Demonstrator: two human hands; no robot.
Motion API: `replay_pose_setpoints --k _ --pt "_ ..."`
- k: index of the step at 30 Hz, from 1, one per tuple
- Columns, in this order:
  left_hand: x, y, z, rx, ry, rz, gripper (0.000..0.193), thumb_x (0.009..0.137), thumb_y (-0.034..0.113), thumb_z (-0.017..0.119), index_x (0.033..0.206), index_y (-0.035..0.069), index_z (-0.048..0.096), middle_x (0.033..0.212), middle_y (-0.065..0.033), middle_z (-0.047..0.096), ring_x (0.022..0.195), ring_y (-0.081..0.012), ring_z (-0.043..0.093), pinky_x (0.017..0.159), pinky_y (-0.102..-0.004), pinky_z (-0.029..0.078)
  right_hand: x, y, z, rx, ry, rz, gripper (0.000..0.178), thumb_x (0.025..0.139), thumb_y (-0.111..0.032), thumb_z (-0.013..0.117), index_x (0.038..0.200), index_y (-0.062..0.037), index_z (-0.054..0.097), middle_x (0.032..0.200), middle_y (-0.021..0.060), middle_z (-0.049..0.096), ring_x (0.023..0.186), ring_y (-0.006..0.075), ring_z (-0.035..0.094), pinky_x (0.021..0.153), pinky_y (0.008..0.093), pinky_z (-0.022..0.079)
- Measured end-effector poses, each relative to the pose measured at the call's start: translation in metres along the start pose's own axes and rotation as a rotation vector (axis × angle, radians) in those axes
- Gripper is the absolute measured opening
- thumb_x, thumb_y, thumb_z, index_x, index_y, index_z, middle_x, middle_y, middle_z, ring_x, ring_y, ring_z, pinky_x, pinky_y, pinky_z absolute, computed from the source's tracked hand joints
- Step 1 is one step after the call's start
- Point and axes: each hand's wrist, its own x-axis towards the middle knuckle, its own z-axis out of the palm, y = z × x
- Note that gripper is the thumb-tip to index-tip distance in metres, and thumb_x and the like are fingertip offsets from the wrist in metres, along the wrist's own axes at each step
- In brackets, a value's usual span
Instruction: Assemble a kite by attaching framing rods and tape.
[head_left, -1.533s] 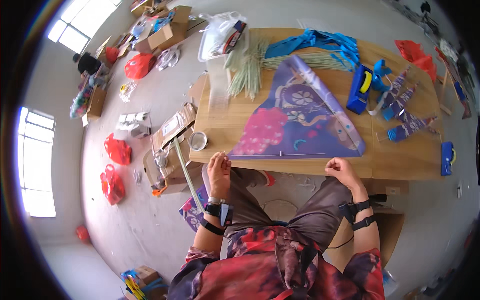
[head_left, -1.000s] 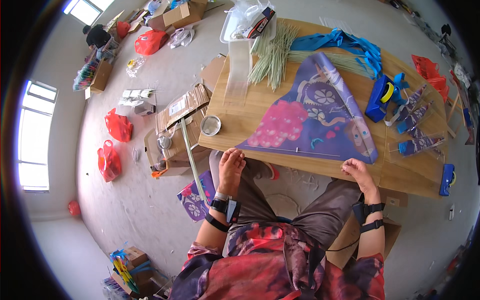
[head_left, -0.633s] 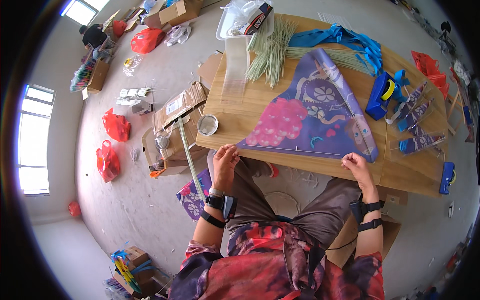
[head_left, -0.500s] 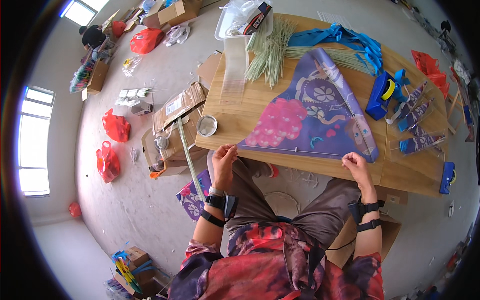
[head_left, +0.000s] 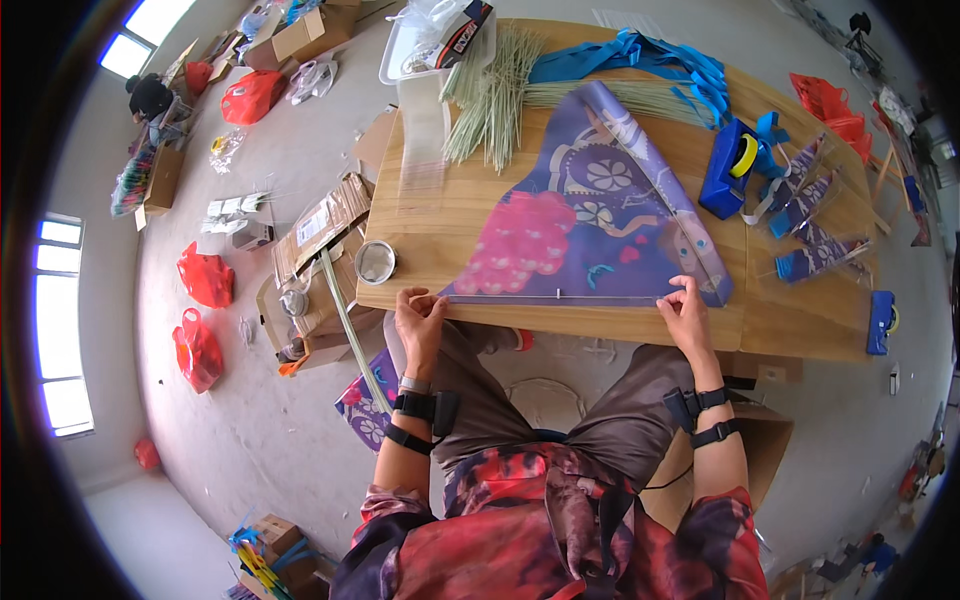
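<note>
A purple printed plastic sheet [head_left: 600, 245], shaped like a fan and patterned with pink bubbles and a cartoon figure, lies on the wooden table before me. Along its near edge runs a thin pale rod [head_left: 500, 298] with a small white piece [head_left: 558, 293] at its middle. My left hand [head_left: 420, 318] is closed in a pinch at the rod's left end, by the sheet's corner. At the other end, my right hand [head_left: 685, 312] pinches the rod over the sheet's near right edge. Its fingertips partly hide the rod's end.
The wooden table [head_left: 650, 325] carries a round tin [head_left: 376, 262], bundled thin sticks [head_left: 500, 100], blue ribbon [head_left: 640, 60], a blue tape dispenser [head_left: 727, 170] and packed purple pieces [head_left: 815, 220]. Left of it stands an open cardboard box [head_left: 315, 235] with long pale strips [head_left: 350, 330].
The whole view has shifted, so the table appears farther left. My right hand has moved up onto the sheet's near edge. My left hand stays at the left corner.
</note>
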Motion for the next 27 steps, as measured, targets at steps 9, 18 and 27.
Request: replay_pose_setpoints --k 9,18,27 --pt "-0.001 0.001 0.007 0.127 0.064 0.027 0.033 0.087 0.004 0.078 0.111 0.0 0.055 0.091 -0.0093 0.071 0.082 -0.0134 0.068 0.075 -0.0259 0.056 0.006 0.017 0.013 -0.06 0.066 -0.04 0.032 0.092 -0.004 0.069 0.117 -0.0054 0.049 0.083 0.013 0.067 0.075 0.0277 0.068 0.071 0.0384 0.053" --pt "-0.001 -0.006 0.008 0.144 0.103 0.058 0.031 0.087 0.004 0.078 0.109 0.001 0.057 0.091 -0.0066 0.069 0.082 -0.0118 0.067 0.076 -0.0249 0.055 0.004 0.007 0.018 -0.078 0.092 -0.02 0.031 0.092 -0.003 0.069 0.116 -0.0053 0.049 0.08 0.0127 0.066 0.073 0.0277 0.068 0.07 0.0381 0.053" --pt "-0.001 -0.004 0.013 0.169 0.121 0.065 0.031 0.085 0.004 0.078 0.106 -0.001 0.057 0.089 -0.0103 0.07 0.08 -0.0153 0.07 0.075 -0.028 0.057 0.002 0.004 0.02 -0.131 0.127 -0.026 0.031 0.091 -0.004 0.07 0.115 -0.0056 0.05 0.08 0.0117 0.066 0.072 0.0278 0.068 0.068 0.0387 0.054"
